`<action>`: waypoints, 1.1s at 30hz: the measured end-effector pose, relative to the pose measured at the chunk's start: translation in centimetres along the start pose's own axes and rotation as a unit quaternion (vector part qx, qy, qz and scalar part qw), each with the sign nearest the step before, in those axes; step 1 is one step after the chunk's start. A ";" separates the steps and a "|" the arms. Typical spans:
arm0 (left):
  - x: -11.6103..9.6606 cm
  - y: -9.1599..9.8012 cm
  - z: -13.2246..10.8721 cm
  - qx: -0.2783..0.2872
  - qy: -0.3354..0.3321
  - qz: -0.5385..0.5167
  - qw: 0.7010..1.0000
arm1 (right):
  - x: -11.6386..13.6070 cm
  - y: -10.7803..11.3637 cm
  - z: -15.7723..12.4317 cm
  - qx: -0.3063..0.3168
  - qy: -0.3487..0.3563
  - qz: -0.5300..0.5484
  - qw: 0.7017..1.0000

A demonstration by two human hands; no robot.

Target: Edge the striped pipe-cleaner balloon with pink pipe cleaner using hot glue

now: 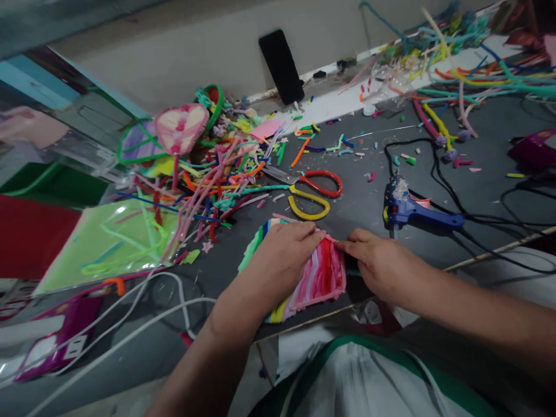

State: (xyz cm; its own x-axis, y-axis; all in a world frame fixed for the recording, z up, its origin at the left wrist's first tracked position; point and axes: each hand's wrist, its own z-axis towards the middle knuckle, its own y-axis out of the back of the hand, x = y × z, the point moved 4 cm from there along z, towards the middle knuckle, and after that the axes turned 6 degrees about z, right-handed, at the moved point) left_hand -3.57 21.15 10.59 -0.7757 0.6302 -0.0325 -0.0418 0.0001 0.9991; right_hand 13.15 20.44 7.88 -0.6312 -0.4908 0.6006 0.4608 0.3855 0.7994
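Note:
A striped panel of pipe cleaners (326, 269) lies near the front edge of the grey table, its rows running from green and blue through pink to red, with a pink border. Across its top rests my left hand (286, 249), laid flat with the fingers reaching to the right. At the panel's upper right corner, my right hand (380, 260) has its thumb and forefinger closed on the pink border. Just beyond the panel are scissors (304, 188) with one red and one yellow handle. A blue glue gun (421, 214) lies beyond my right hand.
A heap of pipe-cleaner scraps (226, 174) spreads at the back left, beside heart-shaped pieces (181, 130). A black phone (281, 66) leans on the wall. Dark cords (452, 191) run right; white cables (174, 284) cross the left. A green plastic packet (108, 243) lies left.

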 end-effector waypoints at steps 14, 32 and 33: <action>-0.7 -0.3 -0.9 0.003 0.005 0.028 1.000 | 0.6 0.4 -0.1 -0.008 0.014 0.006 1.000; -0.9 0.5 -1.3 0.035 0.009 -0.029 0.999 | 1.1 1.0 0.1 -0.001 0.030 0.046 0.998; -0.9 0.5 -1.3 0.037 0.009 -0.036 0.999 | 1.1 1.0 0.1 -0.001 0.029 0.046 0.999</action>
State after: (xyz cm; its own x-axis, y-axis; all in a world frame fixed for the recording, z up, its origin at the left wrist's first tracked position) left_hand -3.66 19.57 11.11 -0.7831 0.6130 -0.1051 -0.0529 0.1026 0.9933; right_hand 12.83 20.38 9.32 -0.5489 -0.4983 0.6712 0.5166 0.4291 0.7410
